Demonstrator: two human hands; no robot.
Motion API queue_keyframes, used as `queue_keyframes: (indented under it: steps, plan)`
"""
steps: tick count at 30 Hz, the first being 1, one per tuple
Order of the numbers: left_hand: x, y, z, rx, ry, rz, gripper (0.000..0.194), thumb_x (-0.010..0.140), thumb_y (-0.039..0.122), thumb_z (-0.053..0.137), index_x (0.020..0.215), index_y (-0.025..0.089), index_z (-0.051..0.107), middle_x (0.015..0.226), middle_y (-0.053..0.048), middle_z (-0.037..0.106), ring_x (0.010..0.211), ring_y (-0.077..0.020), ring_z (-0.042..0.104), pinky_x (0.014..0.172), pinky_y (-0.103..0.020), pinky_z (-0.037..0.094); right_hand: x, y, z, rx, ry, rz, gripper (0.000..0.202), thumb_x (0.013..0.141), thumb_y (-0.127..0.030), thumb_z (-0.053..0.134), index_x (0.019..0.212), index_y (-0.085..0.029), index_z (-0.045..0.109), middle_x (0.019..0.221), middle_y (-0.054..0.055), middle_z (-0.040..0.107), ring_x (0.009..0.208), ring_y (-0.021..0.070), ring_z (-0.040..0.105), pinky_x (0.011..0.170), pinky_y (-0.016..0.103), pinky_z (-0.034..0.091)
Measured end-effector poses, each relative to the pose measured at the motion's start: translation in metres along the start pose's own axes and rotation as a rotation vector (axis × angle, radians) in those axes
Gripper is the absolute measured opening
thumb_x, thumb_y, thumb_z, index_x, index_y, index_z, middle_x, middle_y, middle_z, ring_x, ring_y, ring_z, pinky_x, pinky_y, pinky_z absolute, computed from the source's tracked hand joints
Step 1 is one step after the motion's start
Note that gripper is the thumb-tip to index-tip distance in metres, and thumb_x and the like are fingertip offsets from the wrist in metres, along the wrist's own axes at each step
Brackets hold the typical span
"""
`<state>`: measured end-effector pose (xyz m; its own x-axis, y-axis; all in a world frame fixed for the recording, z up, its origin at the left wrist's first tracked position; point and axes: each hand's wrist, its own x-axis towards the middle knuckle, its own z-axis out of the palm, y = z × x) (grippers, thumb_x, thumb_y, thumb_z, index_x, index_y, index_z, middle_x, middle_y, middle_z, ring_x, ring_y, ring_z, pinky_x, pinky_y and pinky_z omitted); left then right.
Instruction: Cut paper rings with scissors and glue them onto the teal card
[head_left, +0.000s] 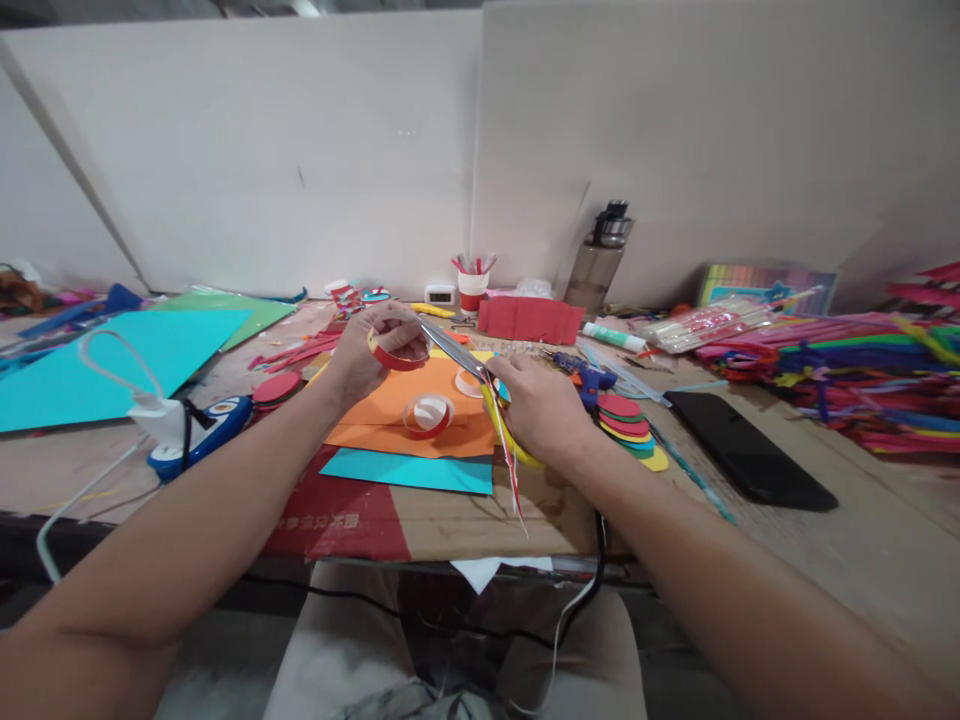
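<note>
Red paper ring (pixel 397 352) pinched in the left hand (pixel 367 355) above an orange sheet (pixel 420 412), right hand (pixel 541 408) gripping scissors (pixel 459 354) with blades at the ring, second ring (pixel 428 414) just nearer, black phone (pixel 750 448) far right.
</note>
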<state>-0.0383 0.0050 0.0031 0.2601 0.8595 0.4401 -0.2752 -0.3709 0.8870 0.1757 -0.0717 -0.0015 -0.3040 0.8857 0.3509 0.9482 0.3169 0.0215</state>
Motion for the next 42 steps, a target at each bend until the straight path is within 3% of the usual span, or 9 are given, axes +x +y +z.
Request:
queue_keyframes:
  steps: [11, 18, 32, 42]
  plan:
    - [0.003, -0.002, -0.003, 0.024, -0.048, -0.008, 0.029, 0.068, 0.035, 0.079, 0.067, 0.012, 0.062, 0.061, -0.002, 0.06, 0.053, -0.0111, 0.059, 0.048, -0.022, 0.049, 0.001, 0.0, 0.002, 0.037, -0.013, 0.013, 0.033, 0.095, -0.026, 0.038, 0.121, -0.021, 0.059, 0.112, 0.011, 0.065, 0.095, 0.0229, 0.062, 0.076, 0.03, 0.042]
    - [0.003, 0.003, -0.001, 0.018, 0.094, 0.043, 0.03, 0.063, 0.033, 0.083, 0.071, 0.015, 0.06, 0.062, 0.0, 0.064, 0.054, -0.0103, 0.06, 0.052, -0.021, 0.05, 0.002, 0.001, 0.002, 0.043, -0.009, 0.015, 0.033, 0.091, -0.023, 0.045, 0.12, -0.022, 0.06, 0.112, 0.01, 0.065, 0.097, 0.0236, 0.061, 0.076, 0.03, 0.041]
    - [0.002, 0.0, 0.0, -0.022, 0.007, -0.018, 0.031, 0.063, 0.032, 0.083, 0.069, 0.013, 0.06, 0.059, -0.001, 0.06, 0.052, -0.011, 0.058, 0.052, -0.023, 0.049, 0.001, -0.001, -0.002, 0.002, -0.03, 0.021, 0.034, 0.089, -0.026, 0.048, 0.121, -0.024, 0.058, 0.11, 0.009, 0.063, 0.09, 0.0236, 0.062, 0.067, 0.03, 0.038]
    - [0.006, -0.008, -0.011, 0.017, -0.033, 0.012, 0.024, 0.068, 0.031, 0.079, 0.071, 0.012, 0.064, 0.061, -0.002, 0.062, 0.051, -0.0098, 0.058, 0.048, -0.021, 0.047, 0.0, 0.0, -0.003, 0.03, -0.024, -0.007, 0.035, 0.091, -0.021, 0.043, 0.123, -0.022, 0.058, 0.115, 0.01, 0.065, 0.098, 0.0231, 0.061, 0.078, 0.03, 0.042]
